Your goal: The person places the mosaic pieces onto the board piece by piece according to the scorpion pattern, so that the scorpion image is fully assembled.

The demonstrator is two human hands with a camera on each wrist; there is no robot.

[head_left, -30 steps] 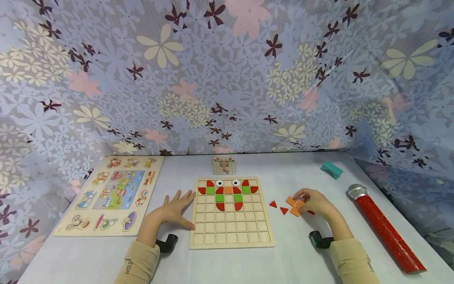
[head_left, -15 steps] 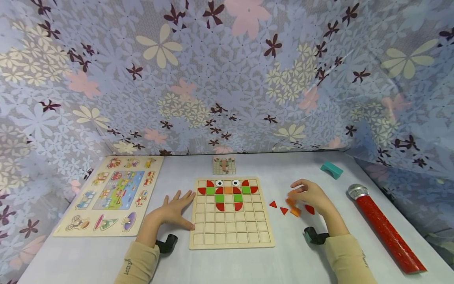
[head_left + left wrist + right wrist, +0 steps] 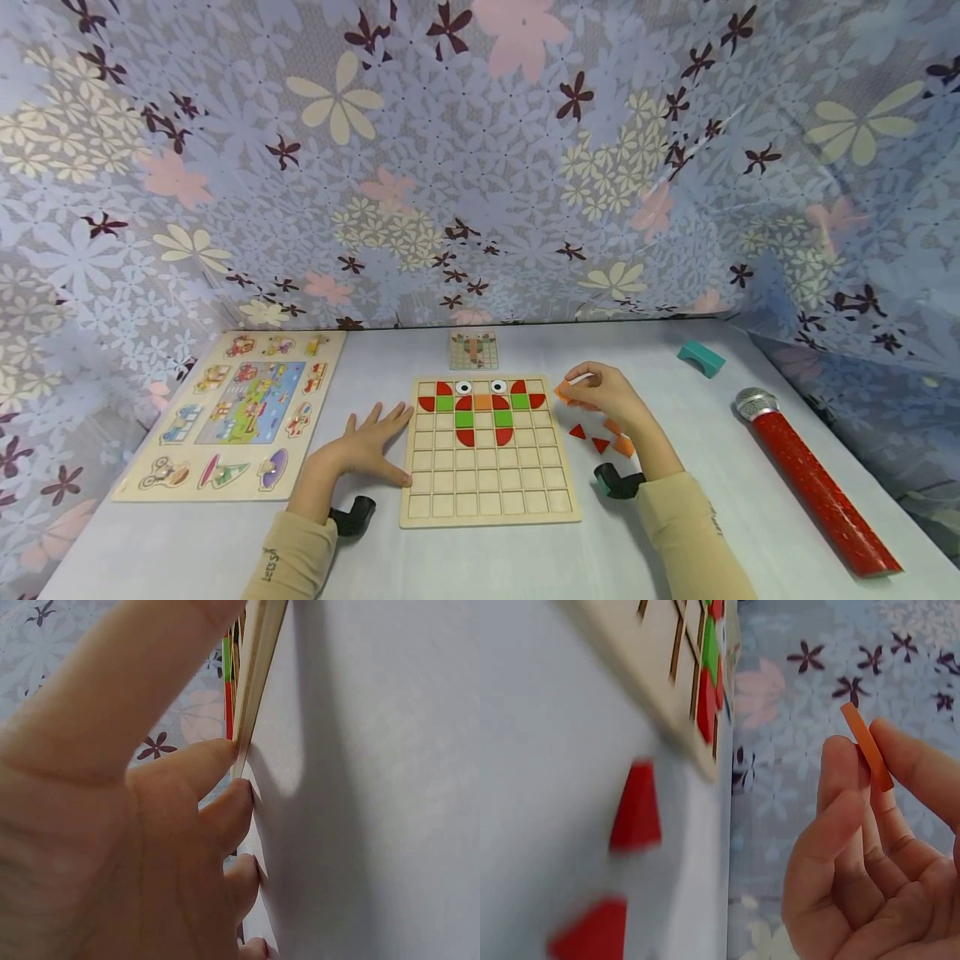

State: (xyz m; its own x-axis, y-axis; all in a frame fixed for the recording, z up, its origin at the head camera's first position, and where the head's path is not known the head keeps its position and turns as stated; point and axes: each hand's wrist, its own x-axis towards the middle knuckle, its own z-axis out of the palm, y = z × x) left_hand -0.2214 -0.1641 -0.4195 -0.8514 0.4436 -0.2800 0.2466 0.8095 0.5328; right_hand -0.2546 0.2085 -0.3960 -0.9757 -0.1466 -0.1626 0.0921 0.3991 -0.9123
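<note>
The square wooden grid board lies in the middle of the table, its upper rows holding red, green and orange tiles and two eye pieces. At its left side my left hand rests with spread fingers; the left wrist view has thumb and forefinger against the board's edge. My right hand is in the air by the board's upper right corner. It pinches a thin orange tile between thumb and fingertips. Below that hand lie two red triangle tiles and loose orange tiles, partly behind the wrist.
A small pattern card is behind the board. To the left lies a wooden picture puzzle. A red toy microphone and a teal arch block are on the right. Flowered cloth hangs behind the table.
My right hand has picked up an orange tile from the loose ones and carried it left and up toward the board's corner. The left hand stays put.
</note>
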